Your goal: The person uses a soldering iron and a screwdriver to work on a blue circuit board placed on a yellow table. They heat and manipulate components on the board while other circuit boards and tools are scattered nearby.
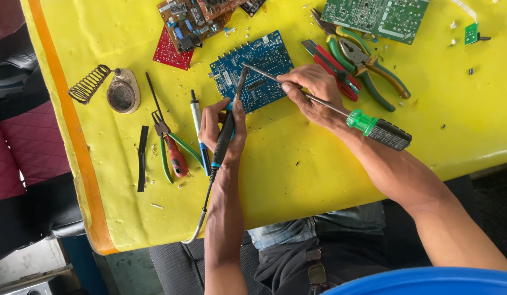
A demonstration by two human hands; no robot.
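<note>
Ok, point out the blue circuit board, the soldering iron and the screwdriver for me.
blue circuit board (262, 54): head view, bare upper middle.
soldering iron (225, 137): head view, black handle in left hand.
screwdriver (362, 121): head view, green handle collar.

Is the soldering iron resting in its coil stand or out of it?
Out. The left hand holds the soldering iron with its tip over the blue circuit board; the coil stand sits empty at the table's left.

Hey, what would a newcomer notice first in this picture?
The bright yellow table fills the view. At its middle lies a blue circuit board, where the left hand holds a black soldering iron and the right hand a green-handled screwdriver. Pliers lie upper right of the board, a coil stand to its left.
</note>
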